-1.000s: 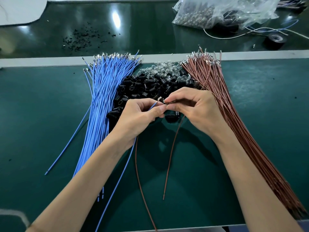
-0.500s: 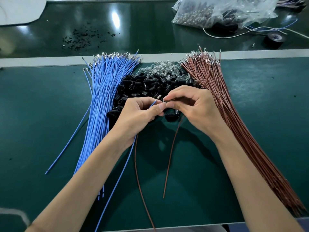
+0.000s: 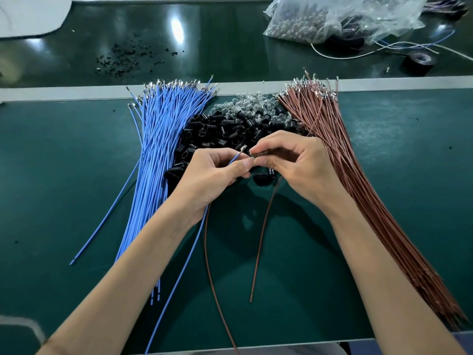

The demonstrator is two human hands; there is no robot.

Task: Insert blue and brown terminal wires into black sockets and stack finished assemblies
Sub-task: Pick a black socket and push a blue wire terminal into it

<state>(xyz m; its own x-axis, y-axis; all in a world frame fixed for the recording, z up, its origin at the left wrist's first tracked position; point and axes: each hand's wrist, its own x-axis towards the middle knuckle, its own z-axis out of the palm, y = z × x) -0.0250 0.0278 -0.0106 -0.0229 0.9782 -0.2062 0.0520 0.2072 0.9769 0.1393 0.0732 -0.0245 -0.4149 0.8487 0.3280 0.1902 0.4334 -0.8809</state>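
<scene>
Dark green matte counter (image 3: pixel 64 175); glossy strip beyond. Left hand (image 3: pixel 210 178) grip pinches thin blue terminal wire (image 3: pixel 234 159); right hand (image 3: pixel 294 165) grip closed, contents hidden.

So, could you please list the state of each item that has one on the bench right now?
Left hand: pinching a blue wire, metal tip free.
Right hand: closed on a small part, mostly hidden.
Blue bundle: loose, fanned out.
Brown bundle: loose, fanned out.
Black sockets: heaped, empty.
Plastic bag: lying crumpled.
Tape roll: lying flat.
</scene>
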